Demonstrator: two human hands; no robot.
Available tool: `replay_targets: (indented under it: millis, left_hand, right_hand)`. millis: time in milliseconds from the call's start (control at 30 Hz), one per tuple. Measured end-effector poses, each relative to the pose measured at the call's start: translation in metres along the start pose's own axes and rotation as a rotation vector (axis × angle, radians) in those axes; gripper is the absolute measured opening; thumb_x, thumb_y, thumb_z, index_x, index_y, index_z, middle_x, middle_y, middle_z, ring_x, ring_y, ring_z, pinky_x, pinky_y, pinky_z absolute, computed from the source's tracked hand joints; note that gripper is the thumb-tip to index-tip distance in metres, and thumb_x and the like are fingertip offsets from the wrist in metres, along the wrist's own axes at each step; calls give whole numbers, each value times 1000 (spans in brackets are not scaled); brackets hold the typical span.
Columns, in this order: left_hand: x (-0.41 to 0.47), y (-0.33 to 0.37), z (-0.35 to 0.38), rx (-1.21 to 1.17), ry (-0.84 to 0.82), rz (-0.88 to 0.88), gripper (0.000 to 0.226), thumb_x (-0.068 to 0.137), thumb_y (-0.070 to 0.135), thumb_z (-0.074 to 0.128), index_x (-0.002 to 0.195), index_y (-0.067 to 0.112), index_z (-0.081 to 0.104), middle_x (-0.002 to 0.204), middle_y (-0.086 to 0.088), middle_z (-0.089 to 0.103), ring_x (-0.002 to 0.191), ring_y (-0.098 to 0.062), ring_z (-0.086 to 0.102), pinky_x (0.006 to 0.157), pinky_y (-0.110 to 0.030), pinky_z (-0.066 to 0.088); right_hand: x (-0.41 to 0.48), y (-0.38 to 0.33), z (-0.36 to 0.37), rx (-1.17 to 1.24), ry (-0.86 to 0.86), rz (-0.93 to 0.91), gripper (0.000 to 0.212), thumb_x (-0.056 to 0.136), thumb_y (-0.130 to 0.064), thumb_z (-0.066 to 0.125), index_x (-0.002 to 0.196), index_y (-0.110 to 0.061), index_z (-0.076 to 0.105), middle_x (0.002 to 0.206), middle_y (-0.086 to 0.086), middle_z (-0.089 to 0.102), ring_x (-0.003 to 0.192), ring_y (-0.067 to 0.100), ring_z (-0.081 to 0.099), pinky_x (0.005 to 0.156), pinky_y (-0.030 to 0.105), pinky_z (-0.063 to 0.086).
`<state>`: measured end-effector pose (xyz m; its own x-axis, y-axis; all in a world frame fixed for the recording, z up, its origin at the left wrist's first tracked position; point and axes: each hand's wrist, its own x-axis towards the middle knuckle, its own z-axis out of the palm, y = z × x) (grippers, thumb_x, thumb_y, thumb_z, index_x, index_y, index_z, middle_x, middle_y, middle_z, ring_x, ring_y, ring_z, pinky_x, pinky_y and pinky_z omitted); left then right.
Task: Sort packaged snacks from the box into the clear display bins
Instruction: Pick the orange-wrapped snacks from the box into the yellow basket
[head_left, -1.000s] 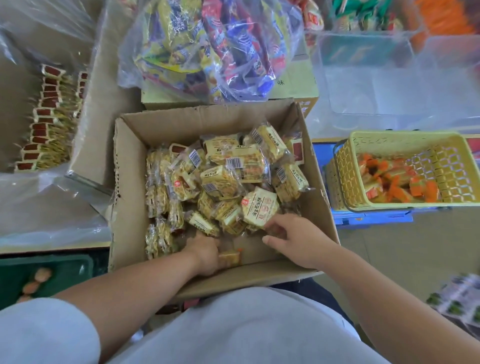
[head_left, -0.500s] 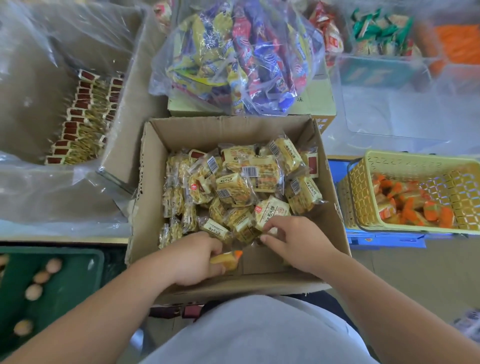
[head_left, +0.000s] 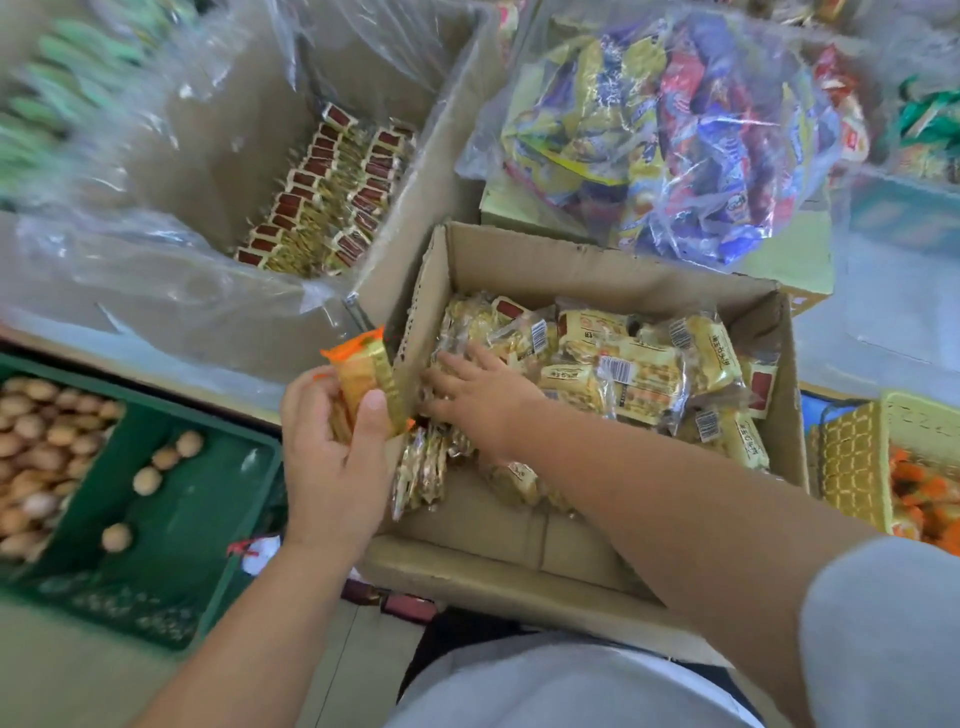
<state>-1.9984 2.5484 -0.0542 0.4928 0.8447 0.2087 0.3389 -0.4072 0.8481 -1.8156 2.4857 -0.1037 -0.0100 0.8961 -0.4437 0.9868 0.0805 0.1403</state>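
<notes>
- Holds orange-tipped packet (head_left: 363, 379) in left hand (head_left: 332, 457), fingers clamped round it.
- Has lifted it from low at the box (head_left: 597, 265) front edge to outside the left wall: picked, ready for a bin.
- Carries it long axis near upright, orange end up.
- Rests right hand (head_left: 480, 389), fingers spread, on packets (head_left: 634, 374) by the left wall.

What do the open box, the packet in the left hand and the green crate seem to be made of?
Open box: brown cardboard, matte; it shows folds and a ragged cut edge. Packet gripped by the left hand: thin plastic film, glossy, with orange crimped ends. Green crate: probably hard moulded plastic, slightly shiny.
</notes>
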Motion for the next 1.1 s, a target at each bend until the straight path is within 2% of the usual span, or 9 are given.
replay_targets:
  millis: [100, 200, 400, 533, 667, 800, 900, 1000, 1100]
  left_hand:
    - [2, -4, 1, 28, -13, 47, 29, 97, 44, 50, 104, 17, 59, 116, -17, 54, 109, 8, 43, 92, -7, 32]
    - [1, -4, 1, 43, -22, 90, 35, 97, 41, 51, 104, 8, 62, 118, -16, 54, 113, 10, 42, 95, -5, 30]
    - [2, -4, 1, 7, -19, 54, 36, 96, 42, 52, 104, 9, 63, 119, -14, 54, 114, 8, 43, 96, -8, 32]
    - [2, -6, 0, 12, -34, 63, 40, 97, 44, 51, 104, 7, 63, 121, -12, 52, 116, 10, 41, 96, -7, 30]
    - [1, -8, 1, 24, -53, 66, 41, 97, 44, 51, 106, 6, 63, 124, -9, 49, 118, 15, 38, 98, -4, 28]
    - [2, -7, 1, 58, -100, 67, 41, 96, 45, 52, 108, 8, 63, 128, -12, 50, 120, 11, 37, 100, -4, 27]
    - [1, -5, 0, 107, -143, 118, 45, 95, 45, 52, 111, 4, 64, 131, -15, 48, 121, -2, 40, 103, -2, 24]
    - [1, -5, 0, 147, -177, 154, 47, 96, 45, 52, 113, 3, 65, 133, -14, 48, 123, -4, 37, 104, -1, 21]
    - [2, -5, 2, 181, -190, 181, 47, 96, 45, 52, 112, 3, 64, 135, -13, 46, 123, -5, 38, 105, -4, 23]
  right_hand:
    - [10, -6, 11, 6, 55, 67, 84, 82, -30, 72, 155, -28, 30, 162, 9, 29, 151, 38, 18, 118, 69, 4]
    - [10, -16, 19, 21, 151, 112, 62, 85, -28, 64, 144, -27, 45, 137, 8, 48, 130, 40, 40, 114, 71, 10]
    - [-11, -20, 36, -27, 159, -40, 50, 86, -30, 67, 135, -33, 58, 153, 14, 36, 146, 45, 22, 116, 72, -3]
    - [-44, -23, 42, 48, 90, -146, 37, 88, -24, 67, 125, -24, 63, 148, 10, 48, 144, 46, 30, 121, 62, 13]
    - [-87, -27, 45, 129, 54, -186, 40, 84, -26, 71, 123, -31, 64, 145, 1, 51, 140, 38, 37, 119, 54, 22]
    - [-125, -27, 45, 325, 39, -95, 64, 87, -25, 65, 146, -36, 44, 163, -3, 31, 151, 28, 25, 122, 47, 18]
    - [-150, -22, 38, 396, 236, 87, 62, 83, -37, 66, 142, -37, 49, 157, -5, 41, 145, 22, 36, 119, 47, 31]
    - [-171, 0, 33, 439, 544, 557, 51, 89, -51, 61, 136, -32, 53, 152, -2, 44, 145, 25, 33, 118, 54, 31]
    - [-186, 35, 36, 523, 432, 1036, 76, 95, -64, 48, 154, -20, 31, 162, 14, 25, 151, 34, 16, 123, 48, 14]
